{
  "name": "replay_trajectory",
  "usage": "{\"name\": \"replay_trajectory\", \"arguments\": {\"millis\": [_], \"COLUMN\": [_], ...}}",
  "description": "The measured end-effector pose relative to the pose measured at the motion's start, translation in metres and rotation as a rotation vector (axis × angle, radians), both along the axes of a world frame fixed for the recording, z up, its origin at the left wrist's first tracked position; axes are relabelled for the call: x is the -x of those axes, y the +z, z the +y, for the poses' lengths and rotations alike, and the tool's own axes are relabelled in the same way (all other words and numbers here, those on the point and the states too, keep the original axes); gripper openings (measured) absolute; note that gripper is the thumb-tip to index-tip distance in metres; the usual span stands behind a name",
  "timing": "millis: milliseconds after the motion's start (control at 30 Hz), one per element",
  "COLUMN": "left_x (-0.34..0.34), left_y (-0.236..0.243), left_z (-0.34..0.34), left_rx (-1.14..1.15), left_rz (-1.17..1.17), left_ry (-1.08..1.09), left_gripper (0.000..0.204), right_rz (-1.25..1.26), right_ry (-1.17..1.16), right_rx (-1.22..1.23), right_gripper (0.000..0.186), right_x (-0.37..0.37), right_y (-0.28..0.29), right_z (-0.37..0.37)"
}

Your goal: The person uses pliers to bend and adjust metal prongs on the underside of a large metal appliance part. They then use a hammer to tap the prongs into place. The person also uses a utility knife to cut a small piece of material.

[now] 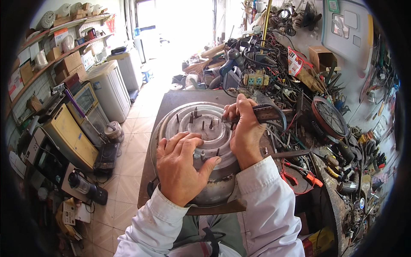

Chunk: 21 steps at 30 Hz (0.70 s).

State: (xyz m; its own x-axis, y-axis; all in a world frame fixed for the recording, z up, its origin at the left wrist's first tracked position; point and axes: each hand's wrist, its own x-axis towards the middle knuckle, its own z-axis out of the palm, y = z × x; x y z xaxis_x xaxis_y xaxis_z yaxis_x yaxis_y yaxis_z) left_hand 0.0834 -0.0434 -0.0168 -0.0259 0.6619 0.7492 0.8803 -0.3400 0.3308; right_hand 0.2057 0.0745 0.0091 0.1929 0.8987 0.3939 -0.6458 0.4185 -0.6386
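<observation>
A round grey metal appliance base (188,124) with raised rings and several upright studs lies on the workbench. My left hand (182,165) rests flat on its near side, fingers spread, pressing it down. My right hand (244,126) is closed around the handles of dark pliers (267,113) at the base's right rim, the jaws pointing left toward a stud. Both forearms wear white sleeves.
The brown workbench (169,103) carries tangled wires, screwdrivers, red-handled pliers (306,175), a round fan grille (329,120) and a drill (233,60) at right and back. Old washing machines and microwaves (70,135) line the tiled floor at left, under shelves.
</observation>
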Motion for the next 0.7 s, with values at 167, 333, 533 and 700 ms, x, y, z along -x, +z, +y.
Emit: {"name": "replay_trajectory", "arguments": {"millis": [167,333,533,700], "left_x": [-0.003,-0.002,-0.002,0.001], "left_y": [0.003,0.005,0.004,0.004], "left_z": [0.000,-0.003,-0.004,-0.001], "left_rx": [-0.025,-0.029,-0.030,-0.064], "left_rz": [0.005,0.011,0.001,0.013], "left_ry": [-0.005,0.000,-0.001,-0.028], "left_gripper": [0.047,0.047,0.047,0.045], "right_rz": [0.014,0.019,0.024,-0.051], "right_ry": [-0.012,0.007,-0.007,-0.017], "right_rx": [-0.005,-0.066,-0.064,-0.105], "right_gripper": [0.034,0.027,0.026,0.029], "right_x": [-0.002,-0.002,-0.003,-0.001], "right_y": [-0.001,-0.006,-0.007,-0.009], "right_z": [0.001,0.003,0.003,0.002]}}
